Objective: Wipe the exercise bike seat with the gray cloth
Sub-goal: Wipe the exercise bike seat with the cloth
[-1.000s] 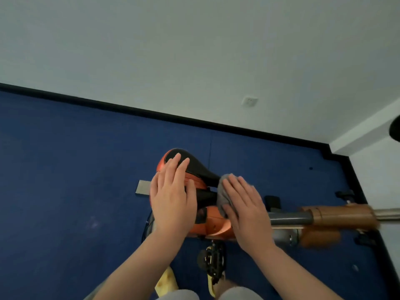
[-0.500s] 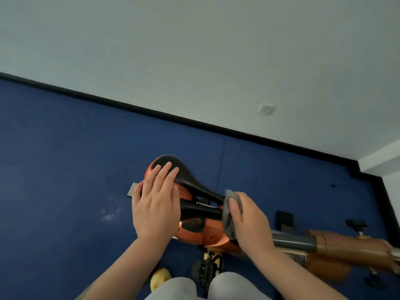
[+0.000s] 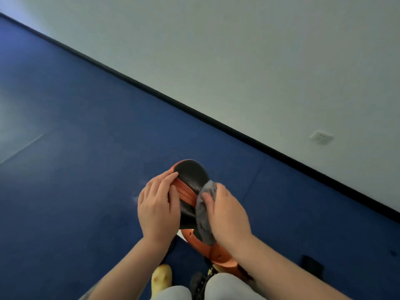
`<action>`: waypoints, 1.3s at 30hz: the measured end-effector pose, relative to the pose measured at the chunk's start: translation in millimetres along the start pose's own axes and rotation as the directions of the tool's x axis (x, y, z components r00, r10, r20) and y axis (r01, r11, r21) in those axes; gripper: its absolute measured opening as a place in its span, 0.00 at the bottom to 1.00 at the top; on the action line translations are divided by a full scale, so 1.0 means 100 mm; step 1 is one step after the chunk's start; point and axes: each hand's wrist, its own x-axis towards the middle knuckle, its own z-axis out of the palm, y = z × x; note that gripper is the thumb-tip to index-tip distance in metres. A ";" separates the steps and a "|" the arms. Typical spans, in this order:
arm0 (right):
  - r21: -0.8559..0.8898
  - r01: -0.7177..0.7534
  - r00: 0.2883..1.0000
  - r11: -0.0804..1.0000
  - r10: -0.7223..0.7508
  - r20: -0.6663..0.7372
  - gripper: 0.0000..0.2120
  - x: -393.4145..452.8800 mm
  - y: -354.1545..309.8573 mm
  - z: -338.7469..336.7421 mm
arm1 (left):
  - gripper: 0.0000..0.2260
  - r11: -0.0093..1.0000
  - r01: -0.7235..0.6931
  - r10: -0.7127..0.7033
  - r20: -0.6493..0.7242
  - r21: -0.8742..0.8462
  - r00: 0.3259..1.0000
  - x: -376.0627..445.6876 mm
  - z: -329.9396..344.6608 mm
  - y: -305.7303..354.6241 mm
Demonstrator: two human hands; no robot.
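Note:
The exercise bike seat (image 3: 191, 177) is black and perforated with orange stripes, seen from above at centre. My left hand (image 3: 158, 207) grips its left side, fingers curled over the edge. My right hand (image 3: 227, 213) holds the gray cloth (image 3: 204, 210) bunched against the seat's right side, thumb pressing into the fabric. The seat's near part is hidden under both hands. Below it the orange bike frame (image 3: 216, 254) runs toward the lower right.
Blue carpet floor (image 3: 75, 180) surrounds the bike. A white wall with black baseboard (image 3: 216, 120) and a socket (image 3: 321, 137) stands behind. A yellow shoe (image 3: 161, 278) and my grey trouser knees (image 3: 223, 286) are at the bottom; a black pedal (image 3: 311, 265) sits right.
The view has swung left, so the seat now points away from me. My right hand with the cloth has moved from the frame up onto the seat's right side. The left hand stays on the seat.

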 end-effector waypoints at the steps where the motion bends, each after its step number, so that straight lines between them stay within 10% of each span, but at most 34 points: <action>1: 0.046 -0.003 1.000 0.999 0.003 0.010 0.21 0.13 -0.10 0.02 | 0.14 1.000 0.027 -0.027 0.005 0.011 1.000 0.00 0.00 0.01; 14: 0.364 -0.031 0.967 0.931 -0.063 0.245 0.14 0.88 -0.18 -0.02 | 0.17 0.986 0.166 -0.166 0.043 -0.005 0.985 -0.12 0.01 -0.04; 18: 0.170 0.276 0.857 0.946 -0.322 0.402 0.17 1.16 -0.50 -0.04 | 0.19 0.974 0.214 -0.214 0.008 -0.069 0.977 -0.25 0.01 -0.04; 23: 0.021 0.752 0.597 0.659 -0.695 0.401 0.22 1.03 -0.49 -0.03 | 0.20 0.944 0.260 -0.267 -0.010 -0.204 0.964 -0.34 0.02 -0.03; 28: 0.009 0.461 0.765 0.888 -0.402 0.503 0.15 1.23 -0.65 -0.05 | 0.22 0.944 0.271 -0.265 0.056 -0.186 0.963 -0.37 -0.02 -0.06; 32: -0.276 0.655 0.730 0.703 -0.495 0.472 0.22 1.05 -0.90 0.22 | 0.25 0.927 0.316 -0.303 0.093 -0.202 0.948 -0.40 -0.04 -0.08; 35: -0.156 0.684 0.705 0.713 -0.590 0.393 0.22 1.04 -0.73 0.14 | 0.27 0.923 0.324 -0.297 0.150 -0.208 0.943 -0.40 -0.08 -0.10; 39: 0.020 0.408 0.870 0.913 -0.395 0.296 0.18 1.08 -0.52 0.04 | 0.27 0.925 0.312 -0.269 0.208 -0.219 0.941 -0.38 -0.15 -0.13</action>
